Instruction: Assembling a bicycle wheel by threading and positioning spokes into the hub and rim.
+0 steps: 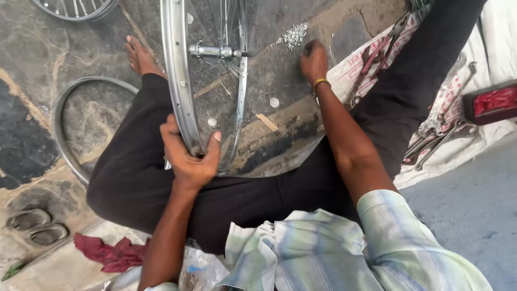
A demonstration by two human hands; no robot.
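I sit cross-legged on a stone floor with a spoked bicycle wheel [180,81] standing upright between my legs. My left hand [188,153] grips the near part of its silver rim, thumb on the inner side. The hub and axle [215,52] show inside the rim. My right hand [313,62] reaches forward to the floor beside a small pile of silver spoke nipples [292,35], fingers curled down; what it pinches is hidden.
A bare rim [64,102] lies flat on the left, another wheel [75,8] at top left. Wrenches [439,137] and pliers [377,59] lie on a white sack at right, near a red box [493,102]. Sandals [37,226] and a red rag [110,253] at lower left.
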